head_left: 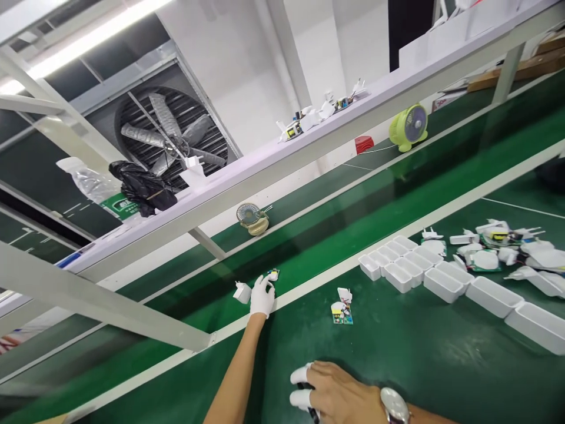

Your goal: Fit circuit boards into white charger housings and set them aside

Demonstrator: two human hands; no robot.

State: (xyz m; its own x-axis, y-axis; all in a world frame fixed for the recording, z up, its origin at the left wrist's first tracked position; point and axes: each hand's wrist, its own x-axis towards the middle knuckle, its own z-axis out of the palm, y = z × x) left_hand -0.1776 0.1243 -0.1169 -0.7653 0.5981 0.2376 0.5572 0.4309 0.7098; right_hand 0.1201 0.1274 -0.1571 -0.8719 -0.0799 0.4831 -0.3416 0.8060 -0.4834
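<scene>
Our left hand, in a white cloth glove (262,297), has its fingers curled narrow at a small green circuit board with a white part (273,274) lying on the glossy green belt (335,235); can't tell if it's pinched or only touched. A boxy white plastic plug housing (242,292) sits just left of the glove. Our right hand, white cots on its fingers (333,388), is half curled low over the table; something dark shows between its fingers, can't tell if it's gripped. Silver wristwatch (394,405) on that wrist. Surface: matte dark-green tabletop (397,347), split from the belt by a pale metal rail (326,287). Room: white wall (229,53), big metal exhaust fan (170,132), bright tube light (92,44). Between our hands and the trays, a green board with a yellow component (342,314); right of it, rectangular white plastic trays (493,295) with a heap of white plug parts and boards (485,259) behind. Lime-green desk fan (408,128) beyond the belt. Pale diagonal beam (110,306) blocks part of the belt at left.
</scene>
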